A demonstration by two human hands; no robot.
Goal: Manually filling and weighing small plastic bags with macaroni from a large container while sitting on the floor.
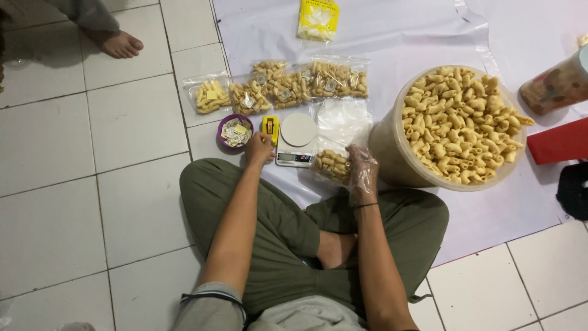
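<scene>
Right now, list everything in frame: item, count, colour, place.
Large translucent plastic tub of curled snacks: 1, tan-yellow contents, right of centre on the sheet.
Filled clear snack bags: about 5, yellow snacks, row above the scale.
White digital kitchen scale: 1, centre.
Small yellow device: 1, left of the scale.
Purple bowl of small labels: 1, left of the yellow device.
Empty clear bags: a stack, right of the scale.
Yellow packet: 1, top centre.
Patterned container: 1, right edge.
Red item: 1, right edge.
White plastic sheet: 1, over the tiled floor.
Another person's bare foot: 1, top left.
Left hand: bare, by the yellow device.
Right hand: clear glove, holding a part-filled bag.
</scene>
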